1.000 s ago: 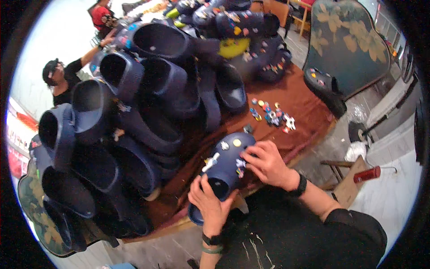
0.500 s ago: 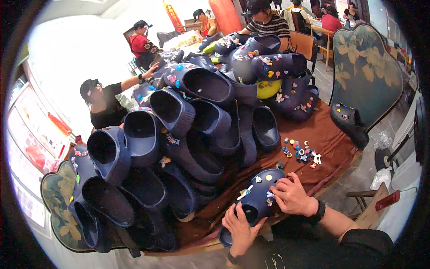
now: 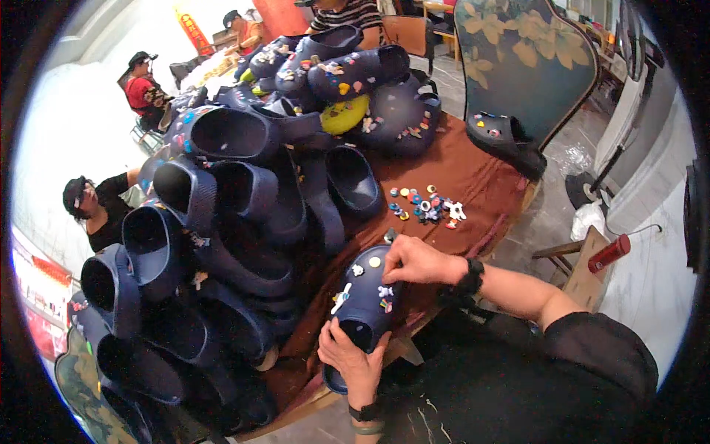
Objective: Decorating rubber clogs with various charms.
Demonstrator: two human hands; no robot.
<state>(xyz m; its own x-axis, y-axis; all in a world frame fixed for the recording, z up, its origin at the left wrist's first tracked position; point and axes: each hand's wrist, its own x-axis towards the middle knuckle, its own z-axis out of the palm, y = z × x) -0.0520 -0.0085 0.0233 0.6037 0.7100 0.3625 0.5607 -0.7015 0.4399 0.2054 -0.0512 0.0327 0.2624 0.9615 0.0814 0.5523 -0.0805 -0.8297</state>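
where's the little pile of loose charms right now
In the head view, the loose charms lie on the brown cloth right of centre, just beyond the right hand and the navy clog it presses on, beside the stacked clogs.

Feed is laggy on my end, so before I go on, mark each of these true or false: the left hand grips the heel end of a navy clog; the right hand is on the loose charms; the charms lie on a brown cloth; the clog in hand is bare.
1. The left hand grips the heel end of the navy clog. True.
2. The right hand rests on the loose charms. False: it presses on the clog's toe, apart from that pile.
3. The charms lie on the brown cloth. True.
4. The clog in hand is bare. False: several small charms already sit on its top.
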